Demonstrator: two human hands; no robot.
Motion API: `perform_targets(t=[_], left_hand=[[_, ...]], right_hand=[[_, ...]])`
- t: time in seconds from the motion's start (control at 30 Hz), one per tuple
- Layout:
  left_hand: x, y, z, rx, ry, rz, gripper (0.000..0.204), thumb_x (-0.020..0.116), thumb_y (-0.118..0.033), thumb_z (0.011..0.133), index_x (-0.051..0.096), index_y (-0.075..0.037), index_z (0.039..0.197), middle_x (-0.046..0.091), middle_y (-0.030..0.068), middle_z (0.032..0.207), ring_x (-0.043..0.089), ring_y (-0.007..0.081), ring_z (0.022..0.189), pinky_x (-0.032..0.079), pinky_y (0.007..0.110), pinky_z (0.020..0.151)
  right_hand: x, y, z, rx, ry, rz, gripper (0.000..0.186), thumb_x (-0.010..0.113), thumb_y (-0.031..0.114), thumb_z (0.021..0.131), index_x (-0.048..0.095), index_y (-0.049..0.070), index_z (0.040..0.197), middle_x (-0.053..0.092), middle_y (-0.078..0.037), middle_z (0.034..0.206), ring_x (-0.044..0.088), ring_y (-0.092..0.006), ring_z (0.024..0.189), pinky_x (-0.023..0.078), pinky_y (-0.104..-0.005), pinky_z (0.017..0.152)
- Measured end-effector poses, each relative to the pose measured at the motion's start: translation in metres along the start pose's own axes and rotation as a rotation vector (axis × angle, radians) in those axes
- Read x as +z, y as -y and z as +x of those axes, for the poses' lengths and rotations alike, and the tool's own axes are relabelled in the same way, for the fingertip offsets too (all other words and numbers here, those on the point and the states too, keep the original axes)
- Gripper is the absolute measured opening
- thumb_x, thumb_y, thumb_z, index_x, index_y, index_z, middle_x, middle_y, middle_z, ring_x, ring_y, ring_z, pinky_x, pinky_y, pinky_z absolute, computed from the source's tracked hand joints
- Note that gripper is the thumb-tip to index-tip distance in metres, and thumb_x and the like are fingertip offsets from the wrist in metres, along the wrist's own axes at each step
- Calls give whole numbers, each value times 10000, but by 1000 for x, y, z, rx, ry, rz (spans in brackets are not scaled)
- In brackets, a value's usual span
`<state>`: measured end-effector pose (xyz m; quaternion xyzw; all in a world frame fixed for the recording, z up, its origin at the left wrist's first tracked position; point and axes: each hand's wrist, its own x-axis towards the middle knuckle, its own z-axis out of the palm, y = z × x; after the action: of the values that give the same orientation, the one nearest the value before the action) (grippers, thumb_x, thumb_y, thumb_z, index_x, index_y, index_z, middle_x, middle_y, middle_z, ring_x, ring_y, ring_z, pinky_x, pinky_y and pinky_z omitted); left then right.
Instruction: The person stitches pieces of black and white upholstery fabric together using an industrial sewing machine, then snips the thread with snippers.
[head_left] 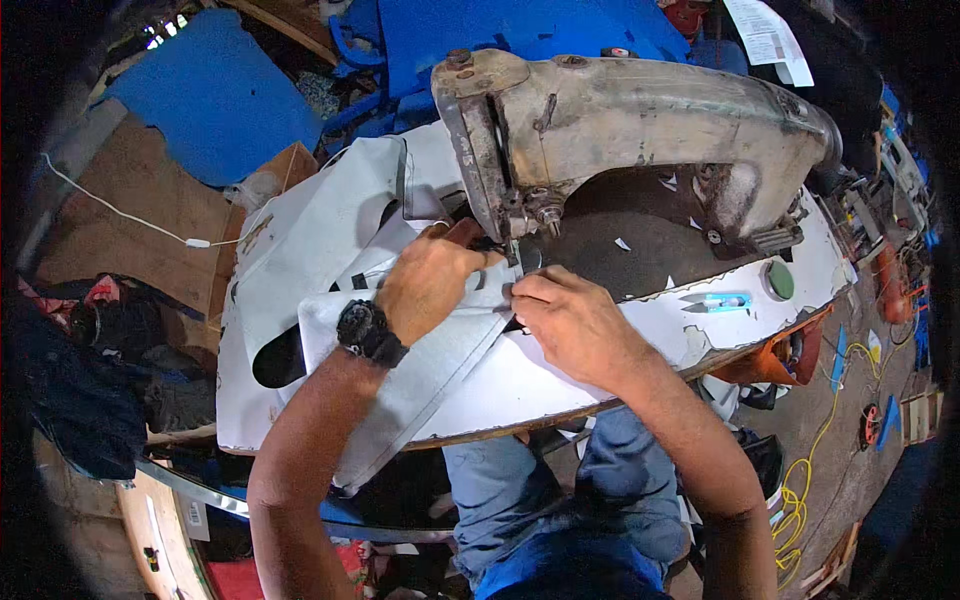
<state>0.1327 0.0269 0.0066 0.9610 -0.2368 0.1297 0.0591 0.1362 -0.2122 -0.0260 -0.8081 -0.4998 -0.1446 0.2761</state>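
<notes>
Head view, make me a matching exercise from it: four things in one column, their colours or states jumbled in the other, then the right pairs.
Column one
1. Watch
2. Snips
3. Disc
4. Fabric

Column two
A. Green, lying on the white table
B. Pale grey, under the left hand
C. Black, worn by the person
D. Light blue, with pointed blades

Pairs: 1-C, 2-D, 3-A, 4-B
</notes>
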Motion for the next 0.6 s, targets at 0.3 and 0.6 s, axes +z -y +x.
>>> perform_targets(t=[0.3,0.6], left_hand=[[-2,-8,6,-78,67,53,261,637,-75,932,817,-140,1109,727,159,1040,722,346,887,590,434,806],[6,-23,5,-111,-47,92,254,670,-93,889,815,-138,1092,683,147,1106,682,348,1027,596,428,866]], right_hand=[[-4,3,-1,56,37,-115,169,685,83,843,750,8,980,696,-72,1178,585,-263,1066,520,-399,961],[-5,1,-1,79,-9,-140,164,680,122,883,765,24,983,714,-58,1115,592,-269,1000,515,-410,890]])
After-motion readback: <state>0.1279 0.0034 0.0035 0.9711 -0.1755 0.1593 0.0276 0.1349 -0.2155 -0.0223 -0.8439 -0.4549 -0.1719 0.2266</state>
